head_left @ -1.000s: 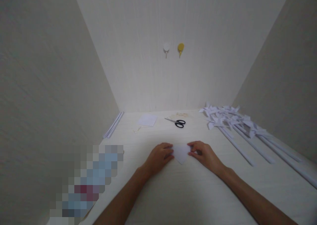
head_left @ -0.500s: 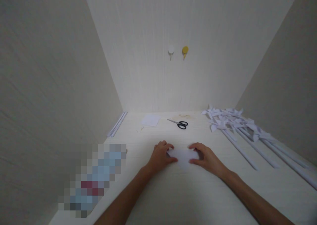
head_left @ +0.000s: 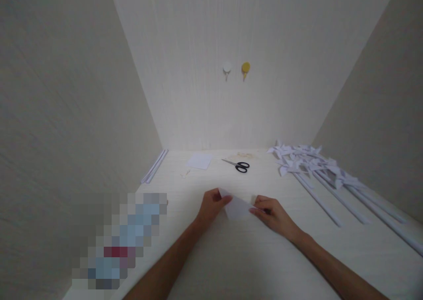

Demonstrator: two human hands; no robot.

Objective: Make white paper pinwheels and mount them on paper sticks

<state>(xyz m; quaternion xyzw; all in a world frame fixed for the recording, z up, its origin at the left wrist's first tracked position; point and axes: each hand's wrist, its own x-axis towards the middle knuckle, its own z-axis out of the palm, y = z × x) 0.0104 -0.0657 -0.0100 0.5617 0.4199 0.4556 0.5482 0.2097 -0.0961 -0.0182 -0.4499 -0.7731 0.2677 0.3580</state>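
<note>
A small white sheet of paper (head_left: pixel 236 206) is held between my two hands, tilted above the pale table. My left hand (head_left: pixel 213 206) pinches its left corner, thumb on the near face and fingers behind. At the right corner, my right hand (head_left: pixel 269 211) grips the paper between thumb and fingertips. Whether the sheet is folded double I cannot tell. Beyond my hands lie black-handled scissors (head_left: pixel 238 164), blades pointing left, and another white paper square (head_left: pixel 199 161).
Several white paper pinwheels (head_left: pixel 297 159) on rolled-paper sticks lie along the right. Rolled paper sticks (head_left: pixel 154 166) rest at the back left. A blurred-out object (head_left: pixel 132 238) lies left of my arm. Thin tan scraps (head_left: pixel 245 155) are by the back wall, which bears two hooks (head_left: pixel 245 67).
The paper has turned and tilted in my hands, its left corner now raised. My right hand has closed to a tighter pinch, and my left thumb has shifted onto the sheet.
</note>
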